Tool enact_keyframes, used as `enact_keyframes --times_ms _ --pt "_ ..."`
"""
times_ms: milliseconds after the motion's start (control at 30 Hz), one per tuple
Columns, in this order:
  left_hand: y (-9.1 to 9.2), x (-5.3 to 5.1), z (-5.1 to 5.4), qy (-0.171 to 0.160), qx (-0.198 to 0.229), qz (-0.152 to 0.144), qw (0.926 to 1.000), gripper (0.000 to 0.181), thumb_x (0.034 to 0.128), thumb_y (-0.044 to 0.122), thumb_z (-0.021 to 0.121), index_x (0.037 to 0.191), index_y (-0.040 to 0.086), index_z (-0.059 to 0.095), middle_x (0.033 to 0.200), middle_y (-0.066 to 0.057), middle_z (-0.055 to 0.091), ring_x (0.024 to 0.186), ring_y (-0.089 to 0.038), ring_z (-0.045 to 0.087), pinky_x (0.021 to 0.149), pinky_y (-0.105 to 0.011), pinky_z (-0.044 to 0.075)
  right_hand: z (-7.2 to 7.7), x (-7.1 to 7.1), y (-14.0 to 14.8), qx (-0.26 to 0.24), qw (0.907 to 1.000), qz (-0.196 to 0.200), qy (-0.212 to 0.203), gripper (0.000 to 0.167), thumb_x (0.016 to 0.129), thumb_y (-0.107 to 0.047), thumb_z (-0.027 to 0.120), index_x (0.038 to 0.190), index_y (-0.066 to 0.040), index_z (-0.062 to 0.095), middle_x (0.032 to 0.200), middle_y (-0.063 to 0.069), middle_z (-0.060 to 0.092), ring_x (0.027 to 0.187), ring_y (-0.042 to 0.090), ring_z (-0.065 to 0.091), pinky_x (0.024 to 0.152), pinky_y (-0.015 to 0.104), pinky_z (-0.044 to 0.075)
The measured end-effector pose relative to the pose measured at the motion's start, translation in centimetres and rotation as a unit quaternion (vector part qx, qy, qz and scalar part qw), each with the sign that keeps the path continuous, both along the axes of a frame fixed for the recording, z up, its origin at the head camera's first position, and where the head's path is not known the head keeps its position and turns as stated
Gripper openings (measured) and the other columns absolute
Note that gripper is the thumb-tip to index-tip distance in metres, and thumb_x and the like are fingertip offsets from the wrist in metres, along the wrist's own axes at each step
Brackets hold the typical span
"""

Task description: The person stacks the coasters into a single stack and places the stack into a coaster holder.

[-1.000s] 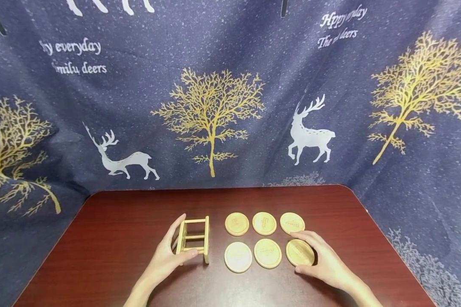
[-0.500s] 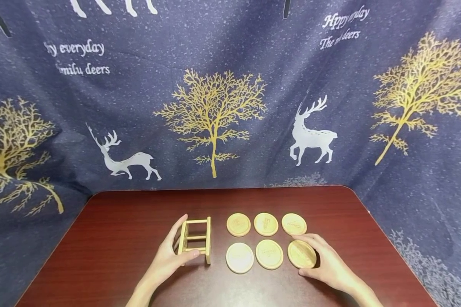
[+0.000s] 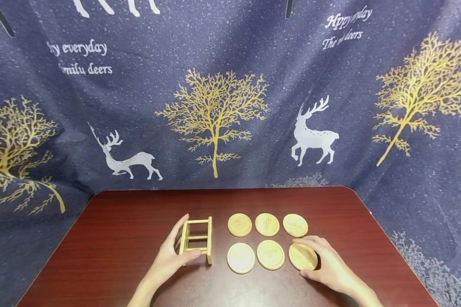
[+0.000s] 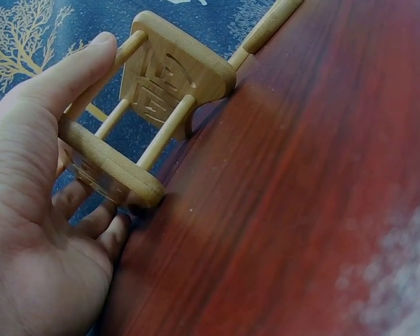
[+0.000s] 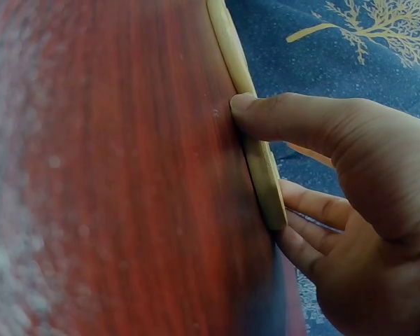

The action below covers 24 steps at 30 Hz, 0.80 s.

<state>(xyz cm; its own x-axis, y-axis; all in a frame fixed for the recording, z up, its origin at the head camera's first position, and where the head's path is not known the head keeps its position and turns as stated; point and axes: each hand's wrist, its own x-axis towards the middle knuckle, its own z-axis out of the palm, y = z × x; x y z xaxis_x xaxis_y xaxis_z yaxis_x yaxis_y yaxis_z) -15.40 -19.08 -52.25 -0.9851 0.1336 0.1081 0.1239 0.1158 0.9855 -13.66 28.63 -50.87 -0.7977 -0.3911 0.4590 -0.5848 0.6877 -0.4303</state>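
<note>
My left hand (image 3: 168, 257) holds a small wooden coaster rack (image 3: 209, 241) standing on the table. Its thumb lies along a rod, and the other fingers are behind the near side panel in the left wrist view, where the far panel (image 4: 171, 77) shows carved grooves. To the right, my right hand (image 3: 328, 266) grips the edges of a round wooden coaster (image 3: 301, 257) between thumb and fingers. Seen from the right wrist, that coaster (image 5: 266, 185) lies flat or almost flat on the tabletop; part of it is in the hand's shadow.
More round coasters lie between the hands in two rows: a pale one (image 3: 240, 258) and another (image 3: 270, 255) in front, three behind, including the back left one (image 3: 240, 224). The dark red table (image 3: 130, 221) ends at a blue curtain (image 3: 230, 170) printed with trees and deer.
The whole head view has shifted slightly, moving everything a little to the right. Both hands keep their holds; the rack and coasters stay in place on the table.
</note>
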Motion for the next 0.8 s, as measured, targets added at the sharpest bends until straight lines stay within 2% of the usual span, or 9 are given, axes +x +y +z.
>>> enact_keyframes --times_ms 133,200,333,433,633,700,800 --pt "0.1 0.0 0.1 0.002 0.0 0.0 1.0 0.107 0.0883 0.008 0.093 0.175 0.022 0.033 0.171 -0.02 0.044 0.153 -0.046 0.046 0.099 -0.027 0.058 0.3 0.0 0.0 0.001 1.0 -0.003 0.002 0.087 0.059 -0.011 0.108 0.139 -0.021 0.075 0.128 -0.009 0.069 0.115 0.013 0.065 0.101 0.011 0.042" --pt "0.1 0.0 0.1 0.004 0.004 -0.002 1.0 0.107 0.0885 0.006 0.092 0.175 0.022 0.032 0.171 -0.019 0.045 0.15 -0.041 0.05 0.099 -0.028 0.059 0.4 0.0 0.0 -0.001 1.0 -0.004 0.002 0.087 0.058 -0.009 0.107 0.138 -0.02 0.075 0.128 -0.008 0.069 0.114 0.012 0.066 0.101 0.009 0.041" --pt "-0.2 0.1 0.2 0.001 0.007 -0.002 1.0 0.107 0.0888 0.005 0.092 0.176 0.021 0.032 0.171 -0.018 0.045 0.146 -0.034 0.054 0.097 -0.029 0.06 0.6 0.0 -0.2 -0.002 1.0 -0.004 0.002 0.087 0.059 -0.01 0.108 0.139 -0.019 0.075 0.128 -0.008 0.068 0.113 0.014 0.067 0.098 0.016 0.049" --pt "-0.3 0.2 0.3 -0.003 0.01 -0.004 0.9999 0.106 0.0896 0.005 0.091 0.176 0.022 0.031 0.169 -0.019 0.046 0.139 -0.031 0.059 0.09 -0.031 0.063 0.8 0.0 -0.5 0.002 1.0 -0.006 0.004 0.087 0.061 -0.011 0.108 0.14 -0.021 0.074 0.13 -0.008 0.068 0.114 0.014 0.067 0.095 0.026 0.054" --pt "-0.3 0.3 0.1 -0.003 0.02 -0.009 0.9998 0.105 0.0907 0.003 0.088 0.176 0.021 0.03 0.165 -0.021 0.048 0.126 -0.024 0.064 0.078 -0.035 0.064 1.4 -0.1 -0.5 0.003 1.0 -0.005 0.006 0.086 0.062 -0.008 0.105 0.142 -0.021 0.073 0.134 -0.009 0.067 0.118 0.013 0.066 0.096 0.026 0.054" --pt "-0.2 0.2 0.1 -0.004 0.019 -0.011 0.9998 0.106 0.0906 0.003 0.089 0.176 0.02 0.029 0.165 -0.02 0.048 0.127 -0.025 0.064 0.077 -0.035 0.064 1.6 0.0 -0.5 0.004 1.0 -0.006 0.004 0.086 0.062 -0.008 0.105 0.142 -0.021 0.073 0.134 -0.009 0.066 0.118 0.012 0.066 0.096 0.026 0.055" --pt "0.0 0.0 0.0 -0.002 0.01 -0.009 0.9999 0.107 0.0899 0.005 0.091 0.176 0.021 0.03 0.168 -0.019 0.046 0.136 -0.03 0.06 0.087 -0.031 0.063 1.8 0.1 -0.4 0.003 1.0 -0.006 0.004 0.086 0.061 -0.008 0.105 0.141 -0.02 0.074 0.134 -0.009 0.067 0.117 0.012 0.066 0.095 0.026 0.054"
